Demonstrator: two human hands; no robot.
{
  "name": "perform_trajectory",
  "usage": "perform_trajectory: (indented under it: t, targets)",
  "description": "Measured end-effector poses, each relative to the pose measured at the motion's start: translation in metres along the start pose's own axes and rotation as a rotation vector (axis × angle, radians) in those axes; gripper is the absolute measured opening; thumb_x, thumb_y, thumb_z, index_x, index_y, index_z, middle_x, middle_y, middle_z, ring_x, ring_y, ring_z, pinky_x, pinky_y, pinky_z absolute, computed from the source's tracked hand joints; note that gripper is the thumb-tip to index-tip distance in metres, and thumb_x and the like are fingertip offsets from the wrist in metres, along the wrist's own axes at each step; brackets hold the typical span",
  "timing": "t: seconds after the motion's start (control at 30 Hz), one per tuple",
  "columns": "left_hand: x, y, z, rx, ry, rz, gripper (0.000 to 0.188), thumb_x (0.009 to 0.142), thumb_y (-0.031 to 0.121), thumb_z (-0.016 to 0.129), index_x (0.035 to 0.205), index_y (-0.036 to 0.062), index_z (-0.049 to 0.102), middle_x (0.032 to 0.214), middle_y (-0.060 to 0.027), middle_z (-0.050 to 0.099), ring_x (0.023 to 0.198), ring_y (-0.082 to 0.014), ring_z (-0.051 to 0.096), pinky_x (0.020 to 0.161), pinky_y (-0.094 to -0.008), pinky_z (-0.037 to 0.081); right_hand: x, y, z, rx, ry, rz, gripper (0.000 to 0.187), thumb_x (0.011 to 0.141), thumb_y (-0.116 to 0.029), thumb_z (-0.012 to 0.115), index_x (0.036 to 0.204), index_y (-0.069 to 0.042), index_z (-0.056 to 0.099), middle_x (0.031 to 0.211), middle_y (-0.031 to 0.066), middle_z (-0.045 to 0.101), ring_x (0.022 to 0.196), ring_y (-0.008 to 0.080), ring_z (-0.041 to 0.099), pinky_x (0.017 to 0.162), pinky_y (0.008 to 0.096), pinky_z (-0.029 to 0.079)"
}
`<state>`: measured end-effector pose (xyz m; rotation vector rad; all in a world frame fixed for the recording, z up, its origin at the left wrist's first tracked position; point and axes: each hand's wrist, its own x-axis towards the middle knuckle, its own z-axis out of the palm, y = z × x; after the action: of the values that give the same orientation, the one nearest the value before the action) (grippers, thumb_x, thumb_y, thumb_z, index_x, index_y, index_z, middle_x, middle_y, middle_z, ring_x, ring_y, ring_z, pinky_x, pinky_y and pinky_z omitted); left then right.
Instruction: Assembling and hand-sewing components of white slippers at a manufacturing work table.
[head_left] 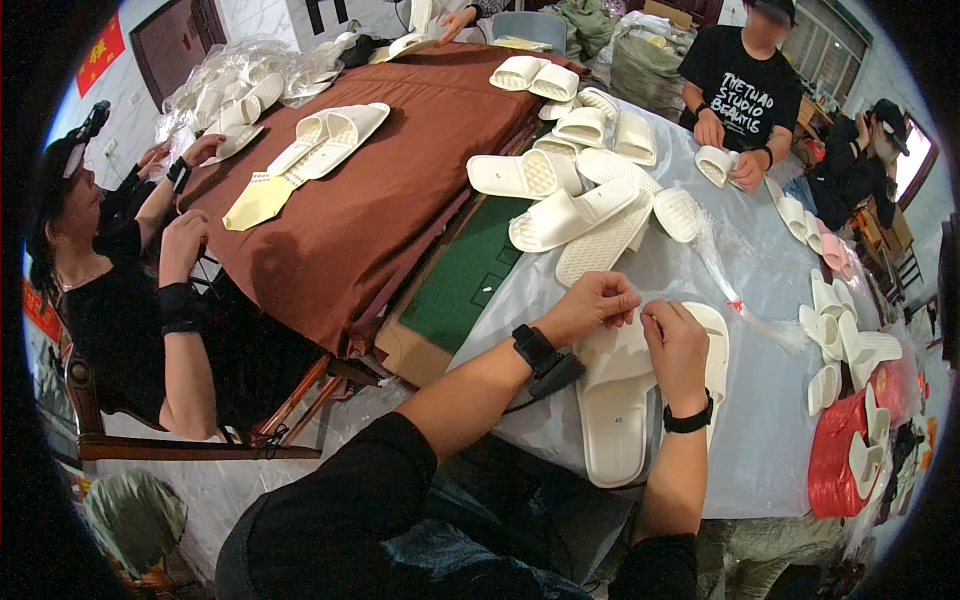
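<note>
My left hand (pixel 590 310) and my right hand (pixel 678 352) are close together, fingertips pinched and nearly meeting. Whatever thin thing they may hold is too small to make out. Just below them a cream slide slipper (pixel 614 432) lies on the plastic-covered table, its heel toward me. A second cream slipper (pixel 717 345) lies beside it, partly hidden behind my right hand and wrist. Beyond my hands a bundle of clear thin plastic strands (pixel 722 262), bound with a red tie, rests on the plastic sheet.
Several loose cream slippers (pixel 575 215) are heaped ahead of my hands. A brown cloth-covered table (pixel 420 170) stands to the left, with co-workers around it. Across from me a person (pixel 740 110) handles a slipper. Red plastic-wrapped packing (pixel 838 455) lies at the right edge.
</note>
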<state>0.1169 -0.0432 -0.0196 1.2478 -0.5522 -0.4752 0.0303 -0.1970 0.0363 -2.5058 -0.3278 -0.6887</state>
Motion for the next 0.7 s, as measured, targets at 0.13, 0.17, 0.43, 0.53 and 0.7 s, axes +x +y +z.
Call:
perform_trajectory:
  t: [0.13, 0.17, 0.43, 0.53, 0.7]
  targets:
    - [0.0001, 0.0006, 0.0006, 0.005, -0.012, -0.009, 0.022, 0.096, 0.022, 0.061, 0.083, 0.0050, 0.058, 0.074, -0.0002, 0.061, 0.065, -0.0066, 0.054, 0.059, -0.0212, 0.044, -0.0002, -0.0007, -0.0003, -0.023, -0.005, -0.012, 0.006, 0.080, -0.005, 0.063, 0.083, -0.006, 0.058, 0.074, 0.0118, 0.055, 0.069, 0.0324, 0.057, 0.060, 0.0414, 0.045]
    - [0.0003, 0.0005, 0.0007, -0.006, -0.013, -0.010, 0.021, 0.096, 0.022, 0.062, 0.083, 0.0051, 0.059, 0.074, -0.0002, 0.062, 0.065, -0.0065, 0.054, 0.059, -0.0211, 0.044, -0.0001, -0.0007, -0.0002, -0.028, 0.000, -0.021, 0.005, 0.081, -0.006, 0.063, 0.083, -0.006, 0.058, 0.074, 0.0117, 0.055, 0.070, 0.0324, 0.057, 0.060, 0.0415, 0.045]
    - [0.0011, -0.0027, 0.0018, 0.014, 0.057, 0.012, 0.017, 0.093, 0.019, 0.066, 0.084, 0.0039, 0.063, 0.075, -0.0004, 0.063, 0.065, -0.0061, 0.054, 0.058, -0.0212, 0.043, -0.0002, -0.0011, 0.0003, -0.051, -0.021, -0.035, 0.005, 0.084, -0.009, 0.063, 0.084, -0.007, 0.059, 0.076, 0.0114, 0.056, 0.072, 0.0327, 0.058, 0.061, 0.0422, 0.046]
    - [0.0009, -0.0024, 0.0025, -0.008, 0.065, 0.002, 0.017, 0.091, 0.018, 0.067, 0.083, 0.0033, 0.065, 0.073, -0.0001, 0.062, 0.064, -0.0061, 0.054, 0.057, -0.0211, 0.043, -0.0006, -0.0007, 0.0003, -0.055, -0.024, -0.035, 0.005, 0.084, -0.009, 0.063, 0.085, -0.007, 0.059, 0.076, 0.0117, 0.056, 0.072, 0.0328, 0.058, 0.061, 0.0424, 0.046]
    - [-0.0001, -0.0002, 0.0013, 0.087, 0.095, 0.010, 0.018, 0.091, 0.018, 0.068, 0.082, 0.0028, 0.065, 0.067, 0.0006, 0.061, 0.060, -0.0062, 0.053, 0.055, -0.0208, 0.042, -0.0002, -0.0015, 0.0014, -0.065, -0.048, -0.048, 0.005, 0.085, -0.009, 0.062, 0.087, -0.007, 0.059, 0.077, 0.0117, 0.057, 0.073, 0.0327, 0.058, 0.061, 0.0426, 0.047]
